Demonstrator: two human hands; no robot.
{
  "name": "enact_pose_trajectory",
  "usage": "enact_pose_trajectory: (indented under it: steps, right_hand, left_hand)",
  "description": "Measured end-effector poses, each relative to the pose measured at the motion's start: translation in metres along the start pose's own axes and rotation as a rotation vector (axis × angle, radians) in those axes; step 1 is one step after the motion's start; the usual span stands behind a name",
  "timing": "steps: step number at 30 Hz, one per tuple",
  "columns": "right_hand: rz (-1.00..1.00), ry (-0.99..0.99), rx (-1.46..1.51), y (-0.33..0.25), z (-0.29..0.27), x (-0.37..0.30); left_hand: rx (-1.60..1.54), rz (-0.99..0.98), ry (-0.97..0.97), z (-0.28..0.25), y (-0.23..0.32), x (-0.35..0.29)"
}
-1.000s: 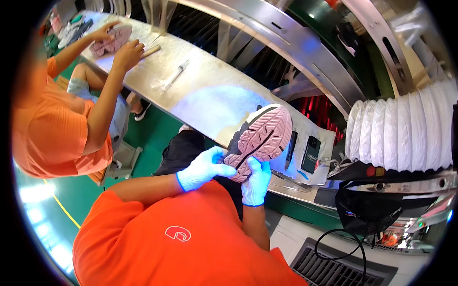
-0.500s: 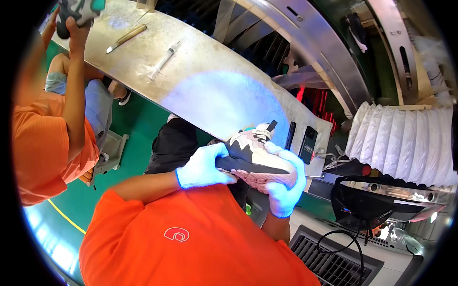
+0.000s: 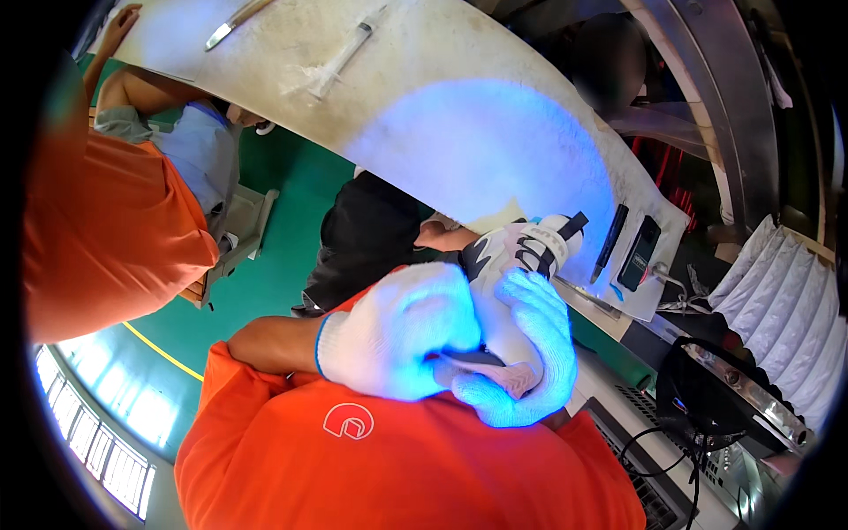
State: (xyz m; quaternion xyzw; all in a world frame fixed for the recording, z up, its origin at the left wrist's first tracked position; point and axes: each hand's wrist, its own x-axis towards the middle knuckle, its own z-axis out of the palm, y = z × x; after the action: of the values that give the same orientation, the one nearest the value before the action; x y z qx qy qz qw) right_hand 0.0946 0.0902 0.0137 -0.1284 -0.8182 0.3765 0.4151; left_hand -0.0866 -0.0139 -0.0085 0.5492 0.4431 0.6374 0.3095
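Note:
A white, grey and black sneaker (image 3: pixel 501 311) with a pinkish sole is held close to my chest, its tongue and pull tab pointing away toward the table. My right hand (image 3: pixel 534 353), in a white knit glove lit blue, wraps around the shoe's right side and its near end. Gloved too, my left hand (image 3: pixel 402 331) is closed with curled fingers against the left side, by the sole edge. Its fingertips are partly hidden, and so is most of the sole.
A pale worktable (image 3: pixel 291 53) with a blue light patch carries a syringe (image 3: pixel 349 55), a knife-like tool (image 3: pixel 231 26), a black pen (image 3: pixel 609 243) and a phone (image 3: pixel 639 253). A co-worker in orange (image 3: pixel 115 238) sits left. A black bag (image 3: pixel 698 389) and white ribbed duct (image 3: pixel 777 300) are right.
The shoe has been tilted and brought nearer my chest. My left hand has moved from cupping its side to a closed grip at the sole edge. The co-worker's raised shoe has left view.

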Motion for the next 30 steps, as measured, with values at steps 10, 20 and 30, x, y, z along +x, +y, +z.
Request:
enact_pose_trajectory:
  steps: [10,20,30]
  right_hand:
    - [0.115,-0.137,0.098,-0.002,-0.056,-0.032]
    - [0.078,-0.053,0.329,0.019,-0.091,-0.076]
    - [0.081,0.136,0.382,0.018,-0.090,-0.109]
  left_hand:
    - [0.079,0.349,-0.047,0.038,-0.017,0.029]
    - [0.102,0.153,-0.308,0.079,0.008,0.044]
    - [0.126,-0.045,-0.368,0.097,0.007,0.040]
